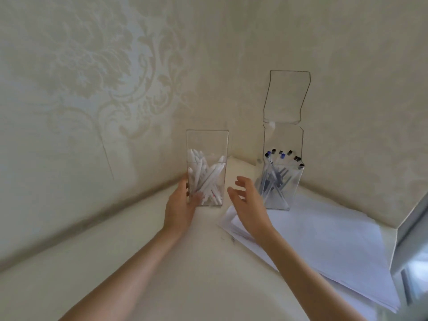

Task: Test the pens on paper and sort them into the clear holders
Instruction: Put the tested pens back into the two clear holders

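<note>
White pens (208,179) fill the open-topped clear holder (207,143) in the bench (162,262) corner. The left hand (181,205) grips its lower left side, thumb across the front. Just beside it, the right hand (249,205) hovers over the paper stack (324,239), fingers spread and holding nothing. Beyond that hand stands the second holder (283,140), lid raised, with dark-capped pens (278,174). Floral wallpaper (104,77) backs both.

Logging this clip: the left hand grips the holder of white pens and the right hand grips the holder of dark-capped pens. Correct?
Not quite. The head view shows the right hand open, hovering beside the holder of dark-capped pens without gripping it. The left hand does grip the holder of white pens.
</note>
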A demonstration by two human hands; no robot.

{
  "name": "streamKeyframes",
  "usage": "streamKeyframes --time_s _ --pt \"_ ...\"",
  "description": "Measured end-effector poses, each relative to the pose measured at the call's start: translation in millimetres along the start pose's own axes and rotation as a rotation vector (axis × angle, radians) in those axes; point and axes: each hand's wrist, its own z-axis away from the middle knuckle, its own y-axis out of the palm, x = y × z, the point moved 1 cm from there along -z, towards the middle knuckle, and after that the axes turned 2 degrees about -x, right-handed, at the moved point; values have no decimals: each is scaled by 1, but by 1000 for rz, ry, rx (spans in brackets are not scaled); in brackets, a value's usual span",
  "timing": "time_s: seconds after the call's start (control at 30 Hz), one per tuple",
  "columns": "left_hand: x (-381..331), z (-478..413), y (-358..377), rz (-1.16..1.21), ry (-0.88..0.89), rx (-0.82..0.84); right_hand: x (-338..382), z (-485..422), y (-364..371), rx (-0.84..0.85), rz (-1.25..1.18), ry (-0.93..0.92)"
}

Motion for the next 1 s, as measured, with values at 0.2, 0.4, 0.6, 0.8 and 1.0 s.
streamKeyframes --time_s 0.2,0.4,0.6,0.8,1.0 --pt "0 -19 16 181 -108 44 -12 -5 -11 256 -30 -15" --pt "-8 7 18 16 -55 -355 -14 -25 31 369 -131 14" --pt "13 9 -20 -194 -88 -454 -5 -38 68 452 -173 1" --pt "9 14 -36 -217 -113 -394 -1 -33 66 506 -95 -37" --pt "-32 54 -42 -228 -7 -533 3 7 -4 379 54 -240"
